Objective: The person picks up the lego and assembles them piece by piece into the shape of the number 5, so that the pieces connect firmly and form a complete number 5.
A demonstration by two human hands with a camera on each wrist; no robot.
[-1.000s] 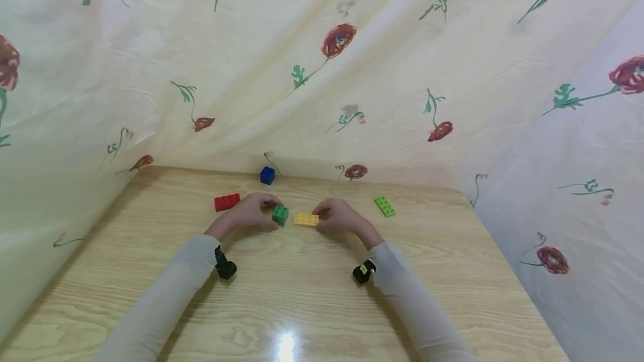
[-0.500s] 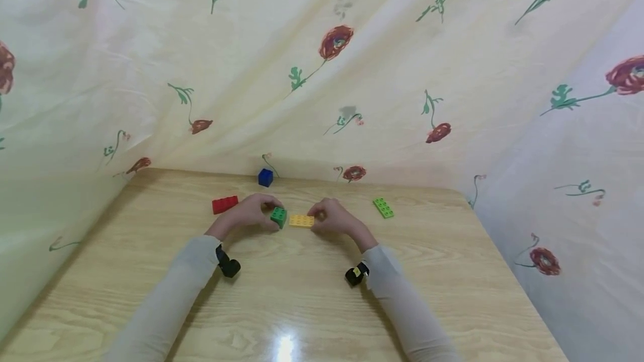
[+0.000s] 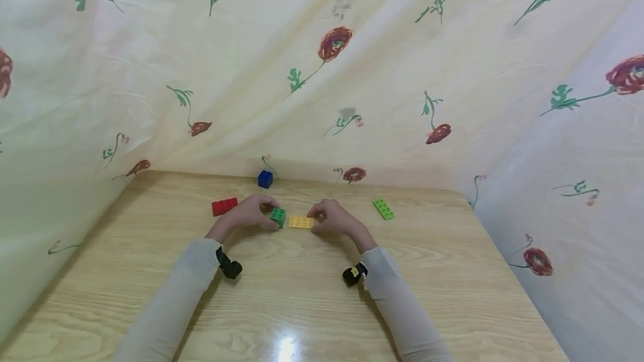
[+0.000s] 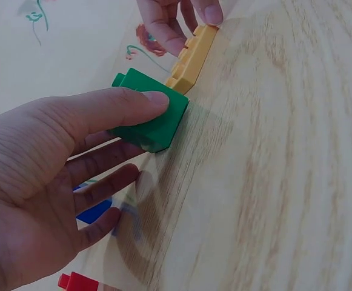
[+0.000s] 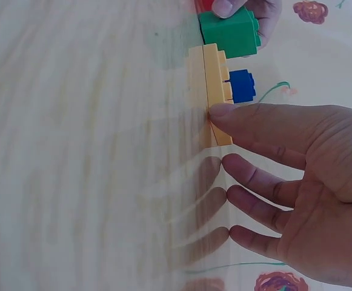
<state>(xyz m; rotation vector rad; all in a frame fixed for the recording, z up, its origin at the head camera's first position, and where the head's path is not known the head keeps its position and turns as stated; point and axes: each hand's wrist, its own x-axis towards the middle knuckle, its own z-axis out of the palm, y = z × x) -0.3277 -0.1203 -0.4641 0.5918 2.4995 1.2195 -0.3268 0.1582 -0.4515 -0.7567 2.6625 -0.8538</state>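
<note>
Pinches a green block (image 3: 278, 217) between thumb and finger of the left hand (image 3: 250, 211), leaving the other fingers loosely spread; likewise pinches one end of a flat yellow block (image 3: 301, 222) with the right hand (image 3: 334, 218), with the spare fingers relaxed and holding nothing. Has both on the far half of the table (image 3: 282, 295), just beside each other across a narrow gap; cannot tell if the green one is resting fully flat. Might knock the green block askew by sliding the yellow one into it, or let the yellow one swivel by gripping only at the end. Could also slip on the smooth sides through pinching too lightly, or nudge the red block (image 3: 224, 206), just beside the left hand, by drawing back carelessly. Seems less likely to disturb the blue block (image 3: 265, 179) near the cloth (image 3: 251, 55) or the lime block (image 3: 384, 209), well apart to the right. Looks like hard plastic throughout, crisp-edged and round-studded: chunky and cube-like in green and blue, low and oblong in yellow and lime. Contrasts with pale wavy wood grain, glossy enough to mirror fingers, and creased, poppy-printed cream fabric behind.
</note>
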